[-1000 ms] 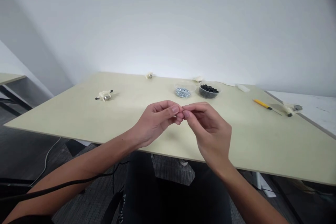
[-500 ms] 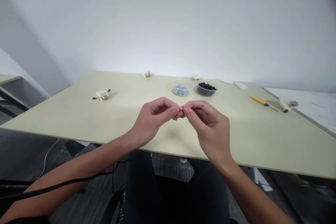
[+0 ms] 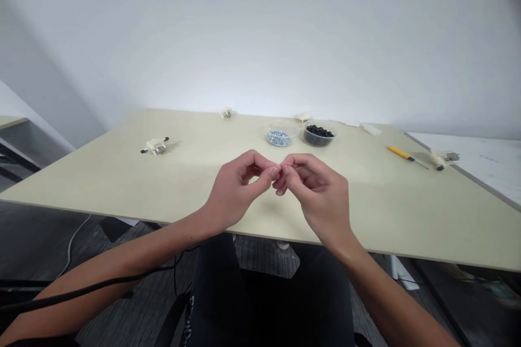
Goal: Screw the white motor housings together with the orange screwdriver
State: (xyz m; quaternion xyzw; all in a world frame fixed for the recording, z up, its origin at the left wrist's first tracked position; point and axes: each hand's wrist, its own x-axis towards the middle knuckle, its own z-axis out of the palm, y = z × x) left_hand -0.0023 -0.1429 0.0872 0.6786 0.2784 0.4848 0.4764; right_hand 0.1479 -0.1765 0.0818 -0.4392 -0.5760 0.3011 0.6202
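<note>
My left hand (image 3: 240,190) and my right hand (image 3: 319,192) meet fingertip to fingertip above the near part of the table. Thumb and index finger are pinched together on both hands, and whatever lies between them is too small or too hidden to name. Beyond the hands stands a clear round tub (image 3: 266,129) with small silvery screws (image 3: 279,139) in it. Just right of it, a second clear tub (image 3: 336,133) holds small black parts (image 3: 318,132).
A cream plastic assembly with metal and black ends (image 3: 156,146) lies at left, another (image 3: 443,158) at right beside a yellow-handled screwdriver (image 3: 401,153). Smaller cream pieces (image 3: 226,113) sit along the back by the wall. A black cable (image 3: 101,286) crosses my left forearm.
The whole view has shifted slightly, so the table's things appear a little further left and higher. Both hands stay pinched together; my right hand's lower fingers have curled in beneath the pinch.
</note>
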